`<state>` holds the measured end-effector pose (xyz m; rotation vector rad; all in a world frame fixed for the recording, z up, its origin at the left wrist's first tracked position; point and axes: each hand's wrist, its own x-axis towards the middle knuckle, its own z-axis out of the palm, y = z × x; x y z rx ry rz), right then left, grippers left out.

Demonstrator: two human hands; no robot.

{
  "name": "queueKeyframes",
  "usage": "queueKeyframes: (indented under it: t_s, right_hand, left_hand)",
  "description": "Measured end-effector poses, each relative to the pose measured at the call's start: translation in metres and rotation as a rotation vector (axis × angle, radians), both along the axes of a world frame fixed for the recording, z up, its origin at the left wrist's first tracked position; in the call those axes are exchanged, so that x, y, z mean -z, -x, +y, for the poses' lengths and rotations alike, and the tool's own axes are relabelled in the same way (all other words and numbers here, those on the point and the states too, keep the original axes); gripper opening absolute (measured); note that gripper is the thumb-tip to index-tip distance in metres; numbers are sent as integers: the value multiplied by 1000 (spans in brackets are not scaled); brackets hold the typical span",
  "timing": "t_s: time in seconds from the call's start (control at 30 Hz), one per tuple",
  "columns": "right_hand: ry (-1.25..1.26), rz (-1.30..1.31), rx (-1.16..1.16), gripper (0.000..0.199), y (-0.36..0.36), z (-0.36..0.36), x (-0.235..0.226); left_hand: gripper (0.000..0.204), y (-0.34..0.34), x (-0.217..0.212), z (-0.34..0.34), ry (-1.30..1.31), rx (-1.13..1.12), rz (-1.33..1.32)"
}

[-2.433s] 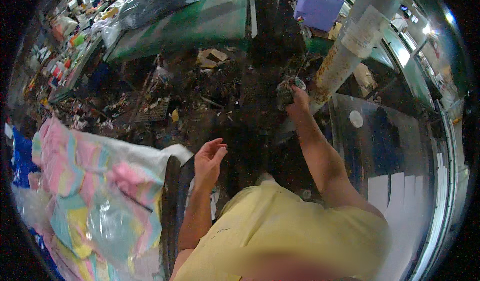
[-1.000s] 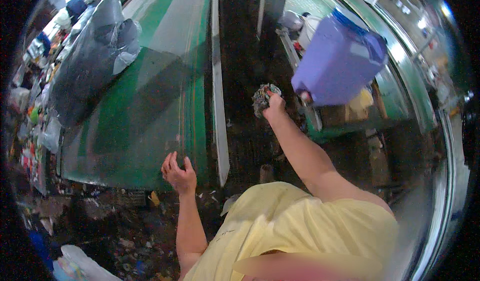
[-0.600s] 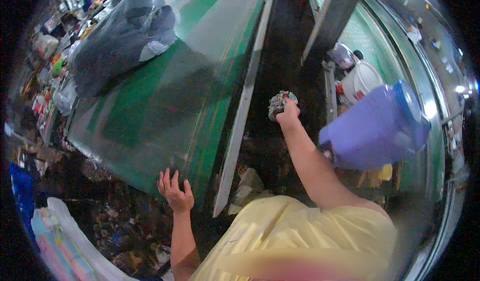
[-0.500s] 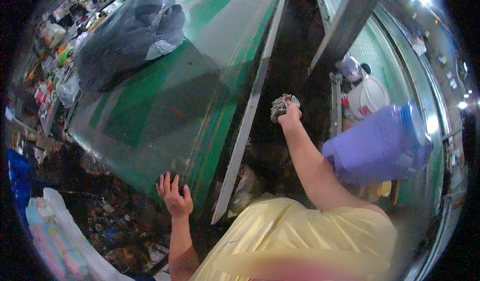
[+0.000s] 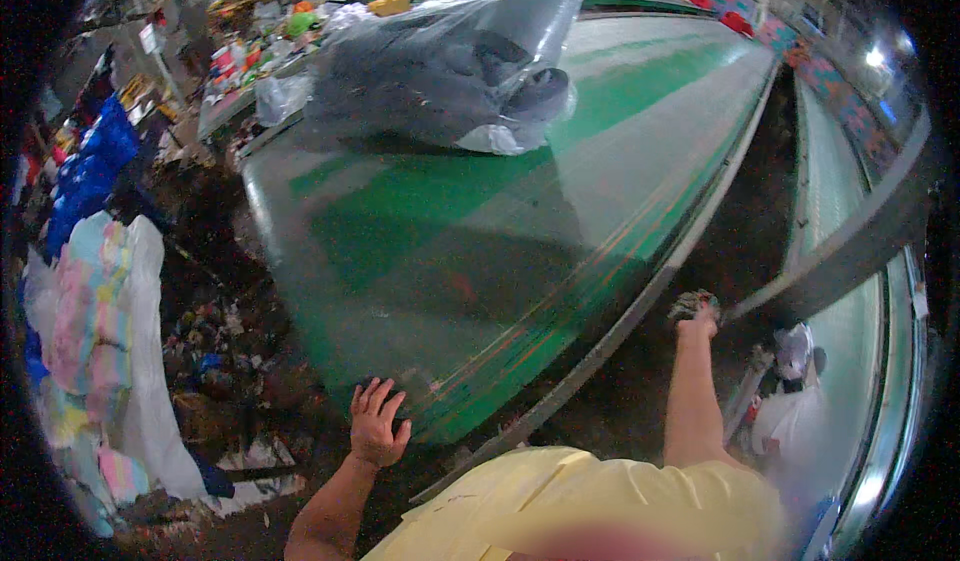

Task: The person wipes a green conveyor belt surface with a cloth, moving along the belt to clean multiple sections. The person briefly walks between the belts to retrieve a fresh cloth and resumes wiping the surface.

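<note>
My right hand [image 5: 704, 320] is stretched out over the dark gap beside the green conveyor belt [image 5: 400, 231], its fingers closed round a crumpled grey-and-white wad [image 5: 690, 305]. Whether the wad is cloth or paper I cannot make out. At the belt's near end, my left hand [image 5: 378, 426] has its fingers spread and nothing in it. It appears to rest on or hover just over the belt's edge. Farther up the belt lies a large translucent grey plastic bag [image 5: 420, 71] with dark contents.
A metal rail [image 5: 600, 361] borders the belt's right side. A grey beam [image 5: 850, 251] slants across the right, near a white bucket [image 5: 788, 416] and a second belt [image 5: 835, 361]. Mixed waste [image 5: 300, 26] is heaped at the far left; a pastel padded bundle [image 5: 95, 331] stands nearer.
My view has swung left, so the belt and bag sit farther right. My right hand still grips the wad; my left stays by the belt's near end. The purple bin has left view.
</note>
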<state>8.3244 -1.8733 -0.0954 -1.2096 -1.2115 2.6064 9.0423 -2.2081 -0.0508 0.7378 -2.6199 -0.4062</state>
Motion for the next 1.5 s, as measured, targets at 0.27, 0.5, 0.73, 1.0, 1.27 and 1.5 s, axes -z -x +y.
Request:
queueKeyframes:
  t_s: [0.27,0.5,0.73,1.0,1.27,1.5]
  right_hand:
    - [-259,-175,-94,62,16,-15,27]
    - [-151,400,-357,18,150,51,-12]
    - [-303,184,-281,12,175,-11,-74]
    - [-224,111,-186,31,321,-20,-46]
    - [-135,-34,-11,16,473,-30,-28]
    - [107,127,-195,10,513,-15,-10]
  left_hand:
    - [61,-22,-18,8,-8,-67,-105]
    - [70,-3,10,-4,3,-36,-100]
    - [81,-9,-11,13,-84,-213,-367]
    - [82,39,-53,26,-222,-426,-576]
    - [79,160,-29,22,-463,-1233,-740]
    - [75,328,-45,48,62,-732,-591]
